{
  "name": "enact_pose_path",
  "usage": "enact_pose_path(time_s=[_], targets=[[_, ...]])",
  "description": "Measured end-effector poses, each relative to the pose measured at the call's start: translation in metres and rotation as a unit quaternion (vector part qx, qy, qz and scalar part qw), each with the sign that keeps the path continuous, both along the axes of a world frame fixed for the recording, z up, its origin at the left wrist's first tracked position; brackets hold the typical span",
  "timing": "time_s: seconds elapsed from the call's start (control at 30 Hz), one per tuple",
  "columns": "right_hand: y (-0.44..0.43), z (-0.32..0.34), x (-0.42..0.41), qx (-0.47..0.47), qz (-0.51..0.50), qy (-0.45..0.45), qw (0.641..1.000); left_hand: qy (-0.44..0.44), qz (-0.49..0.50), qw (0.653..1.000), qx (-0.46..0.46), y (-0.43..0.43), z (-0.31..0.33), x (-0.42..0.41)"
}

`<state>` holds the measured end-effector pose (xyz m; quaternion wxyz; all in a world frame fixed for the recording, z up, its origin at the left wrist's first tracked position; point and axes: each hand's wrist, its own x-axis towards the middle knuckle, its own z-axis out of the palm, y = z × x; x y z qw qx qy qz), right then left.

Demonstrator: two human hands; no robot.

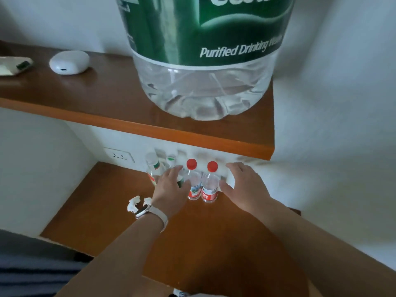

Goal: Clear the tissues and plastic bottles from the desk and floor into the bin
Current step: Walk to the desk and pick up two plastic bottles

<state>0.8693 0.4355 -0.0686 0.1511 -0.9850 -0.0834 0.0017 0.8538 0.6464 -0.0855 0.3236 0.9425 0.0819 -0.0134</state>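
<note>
Water jug (203,61) fills the top of the view, neck and upper label cut off. Clear base, green label, standing on the upper shelf (96,93). That shelf overhangs the back of the desk (107,211) and hides the wall behind the bottles; the area under it is blurred.

Your forearms come in from the bottom edge, elbows out of view. Your left hand (171,189) is seen back-on, fingers spread, thumb out toward the red caps. It covers most of a green-capped bottle (171,159); only the cap and a strip of green label show. Can't tell if that grip is closed. Your right hand (242,185) curls fingers and thumb round a white thing (230,179) against the wall, too blurred to identify.

Four small clear plastic bottles stand upright in a row at the back of the desk:
- leftmost bottle (153,168): cap hard to make out, green and red on the label
- the green-capped one, under your left hand
- left red-capped bottle (194,185): red label, just beside your left thumb
- right red-capped bottle (210,189): touching its neighbour, near your right thumb

Two crumpled white tissues (134,203) lie on the desk just beside your left wrist, one partly behind the watch (142,211).

Also: white rounded case (69,62) and a cut-off packet (15,65) on the upper shelf, wall socket (120,155) left of the bottles.
</note>
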Motion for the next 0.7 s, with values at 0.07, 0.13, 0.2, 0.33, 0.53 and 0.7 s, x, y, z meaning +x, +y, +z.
enact_pose_path(time_s=[0.07,0.13,0.2,0.33,0.53,0.7], targets=[[0.008,-0.003,0.008,0.086,-0.053,0.041,0.994,0.017,0.014,0.998,-0.059,-0.004,-0.005,0.011],[0.017,-0.012,0.016,0.163,-0.097,0.091,0.978,0.037,0.014,0.994,-0.102,-0.004,-0.013,0.020],[0.025,-0.018,0.022,0.179,-0.111,0.146,0.967,0.053,0.008,0.990,-0.133,-0.005,-0.021,0.029],[0.036,-0.044,0.031,0.209,-0.153,0.215,0.942,0.100,-0.012,0.988,-0.117,-0.012,-0.030,0.046],[0.049,-0.060,0.035,0.189,-0.167,0.249,0.935,0.139,-0.031,0.984,-0.103,-0.016,-0.044,0.060],[0.048,-0.079,0.033,0.235,-0.212,0.174,0.932,0.107,-0.063,0.989,-0.083,-0.019,-0.043,0.060]])
